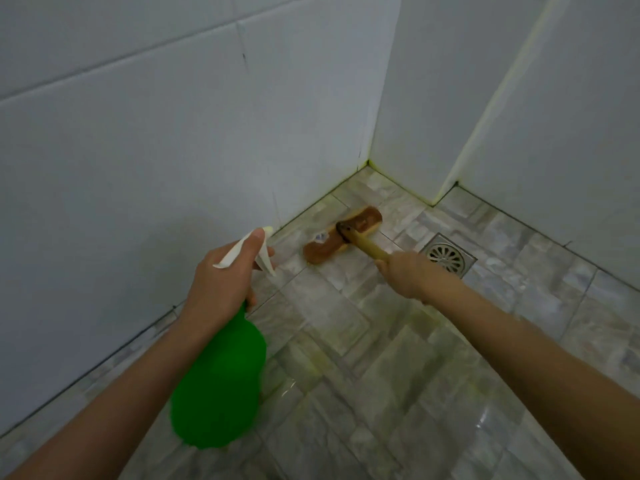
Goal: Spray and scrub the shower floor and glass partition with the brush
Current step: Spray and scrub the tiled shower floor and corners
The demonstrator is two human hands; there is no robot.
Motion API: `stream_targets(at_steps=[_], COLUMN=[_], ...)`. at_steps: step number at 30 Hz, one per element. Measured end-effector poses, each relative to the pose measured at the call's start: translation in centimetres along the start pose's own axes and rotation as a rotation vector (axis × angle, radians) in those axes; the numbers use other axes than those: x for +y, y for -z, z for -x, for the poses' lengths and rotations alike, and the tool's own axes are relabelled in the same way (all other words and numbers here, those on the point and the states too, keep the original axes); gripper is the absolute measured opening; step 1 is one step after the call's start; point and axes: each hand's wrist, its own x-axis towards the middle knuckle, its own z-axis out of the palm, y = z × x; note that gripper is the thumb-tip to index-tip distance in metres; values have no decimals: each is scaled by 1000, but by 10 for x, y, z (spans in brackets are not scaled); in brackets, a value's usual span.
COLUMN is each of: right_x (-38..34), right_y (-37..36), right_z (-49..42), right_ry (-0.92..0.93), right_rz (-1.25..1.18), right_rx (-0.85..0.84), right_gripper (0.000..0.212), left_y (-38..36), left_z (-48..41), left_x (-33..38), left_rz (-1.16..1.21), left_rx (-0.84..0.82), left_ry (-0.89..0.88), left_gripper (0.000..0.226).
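Green spray bottle [218, 386] hangs under the clasping left grip [221, 289]; brush head [365, 220] lies ahead of the handle-clasping right grip [405, 275].

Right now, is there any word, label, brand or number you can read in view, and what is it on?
No readable text.
Small sticker on the brush: too blurred to read.
Green spray bottle: no label visible.

Near end of brush handle [367, 245] hidden inside right hand [407, 273]

Brown brush [341, 237] on apparently wet floor [450, 375]
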Motion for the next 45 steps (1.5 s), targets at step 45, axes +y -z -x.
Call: stream_targets(at_steps=[45], right_x=[48], right_y=[-40], right_z=[85], right_ry=[-225], right_rz=[-144], right_rx=[102], right_gripper=[38], left_y=[-36], left_z=[108], left_x=[1], left_rz=[-146], left_rx=[-296], left_ry=[-26], left_gripper=[40])
